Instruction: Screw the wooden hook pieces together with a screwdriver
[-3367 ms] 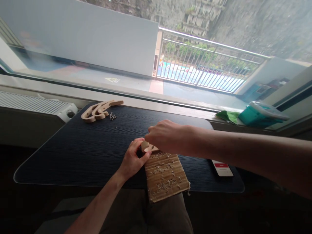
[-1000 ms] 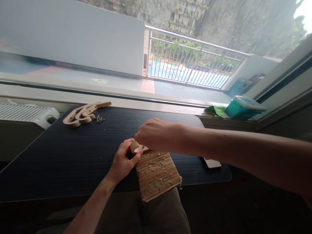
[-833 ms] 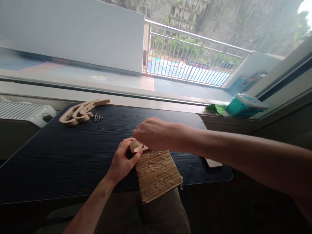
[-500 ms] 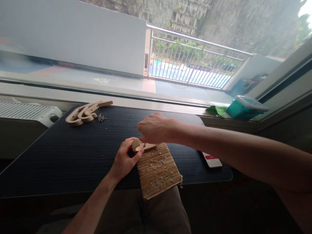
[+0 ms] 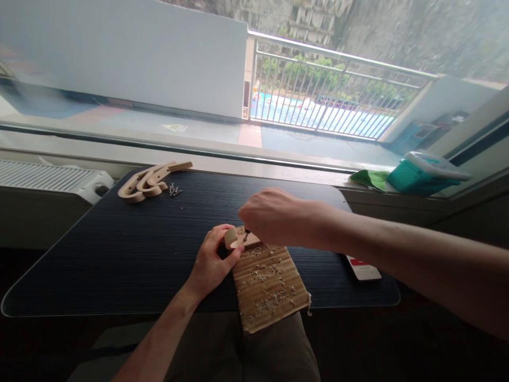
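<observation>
Far left on the dark table [image 5: 99,249]: spare curved wooden pieces [image 5: 145,184] with loose screws [image 5: 174,191] just beside, parked well apart from the work. The left hand [image 5: 210,262] clamps the wooden piece [image 5: 237,238] by its rounded end, likely steadying it on the shaving-strewn cardboard [image 5: 274,292], which seems to shield the table. The right hand [image 5: 274,217] is fisted over a small dark tool [image 5: 245,235], tip on the wood. A phone [image 5: 363,268] lies aside at right.

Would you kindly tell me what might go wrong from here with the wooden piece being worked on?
The left hand pinches the wooden piece right beside the small dark tool in the right hand; a slip might jab the thumb. The cardboard overhangs the table edge, so pressing could tip it and spill shavings. The phone lies near that edge by the right forearm and might get knocked off.
</observation>
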Demonstrator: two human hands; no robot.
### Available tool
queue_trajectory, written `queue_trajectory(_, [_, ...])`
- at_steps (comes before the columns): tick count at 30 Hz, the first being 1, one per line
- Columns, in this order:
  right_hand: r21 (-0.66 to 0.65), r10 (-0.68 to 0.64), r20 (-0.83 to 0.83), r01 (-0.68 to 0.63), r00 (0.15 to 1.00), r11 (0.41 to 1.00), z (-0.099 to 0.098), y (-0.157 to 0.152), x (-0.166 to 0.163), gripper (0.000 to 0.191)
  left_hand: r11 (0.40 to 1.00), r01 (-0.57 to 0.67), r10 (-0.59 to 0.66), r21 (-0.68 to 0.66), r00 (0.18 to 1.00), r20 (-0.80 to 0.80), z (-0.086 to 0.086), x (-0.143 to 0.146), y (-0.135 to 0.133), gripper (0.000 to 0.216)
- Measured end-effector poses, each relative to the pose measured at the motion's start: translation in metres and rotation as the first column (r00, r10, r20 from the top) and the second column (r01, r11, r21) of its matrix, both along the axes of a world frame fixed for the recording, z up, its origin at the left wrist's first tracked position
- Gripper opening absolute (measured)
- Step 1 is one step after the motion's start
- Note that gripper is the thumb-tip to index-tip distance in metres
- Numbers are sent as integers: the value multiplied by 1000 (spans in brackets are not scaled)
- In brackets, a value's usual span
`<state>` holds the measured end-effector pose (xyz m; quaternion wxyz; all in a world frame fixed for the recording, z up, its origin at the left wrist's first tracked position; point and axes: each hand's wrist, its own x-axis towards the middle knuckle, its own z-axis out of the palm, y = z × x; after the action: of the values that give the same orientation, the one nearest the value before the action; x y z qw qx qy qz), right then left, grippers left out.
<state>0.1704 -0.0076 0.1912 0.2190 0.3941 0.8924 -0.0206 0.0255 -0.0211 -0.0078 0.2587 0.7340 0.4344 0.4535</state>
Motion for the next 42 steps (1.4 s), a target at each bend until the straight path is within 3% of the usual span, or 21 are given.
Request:
queue_trajectory(7, [36,-190,-87,193,978,981,-7,8,8,36,1000,2,-2,-19,1000,-10,6,1,-2,18])
queue_trajectory(14, [-26,-38,-12,38,999,999,14,-4,5,20,1000,-11,11,-25,1000,-16,7,2,-2,22])
queue_trajectory(21, [-19,34,47,-33,998,999,3,-2,5,20,999,-20,19,-36,999,-30,4,1,-1,21])
queue_trajectory(30, [-64,-238,-39,236,970,970,-8,8,16,31,998,-13,12,-57,1000,-11,5,2,-2,23])
queue_trajectory(35, [12,-99,-39,100,994,995,2,-3,8,25,999,-16,16,-33,1000,-14,8,3,-2,21])
queue_trajectory(42, [-62,134,23,-132,991,989,7,0,-3,16,999,-12,10,-50,999,-42,10,2,-3,13])
